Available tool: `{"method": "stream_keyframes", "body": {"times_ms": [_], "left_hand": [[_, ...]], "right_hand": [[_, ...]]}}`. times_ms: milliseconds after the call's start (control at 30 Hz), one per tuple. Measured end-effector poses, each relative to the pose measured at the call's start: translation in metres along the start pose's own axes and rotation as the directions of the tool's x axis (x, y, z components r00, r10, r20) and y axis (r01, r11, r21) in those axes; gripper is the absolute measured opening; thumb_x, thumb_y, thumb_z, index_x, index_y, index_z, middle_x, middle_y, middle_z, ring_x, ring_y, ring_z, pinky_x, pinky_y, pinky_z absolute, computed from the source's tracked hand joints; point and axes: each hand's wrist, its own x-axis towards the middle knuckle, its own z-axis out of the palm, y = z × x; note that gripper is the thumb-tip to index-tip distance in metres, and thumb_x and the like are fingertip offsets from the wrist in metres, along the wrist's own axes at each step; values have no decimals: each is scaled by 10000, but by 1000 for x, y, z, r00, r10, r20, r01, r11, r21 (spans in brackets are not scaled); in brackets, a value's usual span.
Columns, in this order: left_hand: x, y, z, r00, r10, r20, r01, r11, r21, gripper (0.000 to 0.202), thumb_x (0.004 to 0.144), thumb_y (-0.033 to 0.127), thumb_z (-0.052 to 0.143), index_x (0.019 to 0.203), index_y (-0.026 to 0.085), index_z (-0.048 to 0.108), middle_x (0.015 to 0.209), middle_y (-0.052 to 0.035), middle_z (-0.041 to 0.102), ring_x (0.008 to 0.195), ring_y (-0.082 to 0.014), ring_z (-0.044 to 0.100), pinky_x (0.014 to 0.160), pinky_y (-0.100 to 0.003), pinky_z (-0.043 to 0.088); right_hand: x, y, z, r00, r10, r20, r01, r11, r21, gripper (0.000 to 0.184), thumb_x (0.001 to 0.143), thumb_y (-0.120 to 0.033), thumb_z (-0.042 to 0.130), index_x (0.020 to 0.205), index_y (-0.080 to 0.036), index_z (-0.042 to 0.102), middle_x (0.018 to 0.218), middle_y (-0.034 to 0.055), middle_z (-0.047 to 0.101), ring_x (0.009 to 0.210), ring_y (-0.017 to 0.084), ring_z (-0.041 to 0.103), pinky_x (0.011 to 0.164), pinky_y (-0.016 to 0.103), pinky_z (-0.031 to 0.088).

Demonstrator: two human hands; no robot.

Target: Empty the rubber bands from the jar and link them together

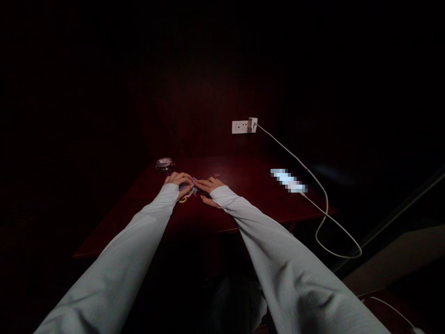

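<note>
- At dial centre, between my hands: small coloured pieces (195, 191) on the table (253, 197).
- 9 o'clock: my left hand (178, 181), fingers curved to the pieces; can't tell if pinching.
- 3 o'clock: my right hand (212, 186), thumb spread off fingers, fingertips at the pieces.
- 10 o'clock: round container (164, 163).

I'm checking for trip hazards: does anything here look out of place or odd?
The white cable stands out: between the wall charger and the bright pixelated patch on the table, its slack loop hangs past the near right corner and might snag. I see no spill or damage, though much is dark.
</note>
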Motion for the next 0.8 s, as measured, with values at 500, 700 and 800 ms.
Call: {"method": "stream_keyframes", "body": {"times_ms": [500, 700, 800], "left_hand": [[0, -3, 3, 997, 80, -13, -80, 997, -7, 177, 981, 368, 665, 917, 267, 795, 1169, -42, 763, 1079, -267, 588, 920, -412, 417], [0, -3, 1, 996, 88, 0, -88, 996, -6, 165, 976, 375, 682, 924, 269, 797, 1153, -39, 759, 1069, -261, 586, 926, -404, 419], [0, -4, 2, 995, 95, -1, -95, 995, -8, 154, 974, 363, 684, 935, 270, 801, 1148, -41, 757, 1059, -260, 587, 929, -404, 419]], "right_hand": [[-6, -11, -14, 996, 81, -23, -82, 995, -52, 524, 1020, -298, 567, 1539, -236, 608, 1531, 86, 644, 1271, 284, 536, 1060, 452, 482], [-6, -12, -15, 992, 122, -15, -123, 989, -81, 498, 1022, -306, 549, 1511, -285, 642, 1504, 70, 665, 1302, 301, 534, 1089, 477, 463], [-5, -12, -15, 987, 159, -6, -159, 983, -97, 494, 1026, -316, 533, 1508, -305, 645, 1496, 70, 670, 1318, 306, 529, 1090, 477, 455]]}}
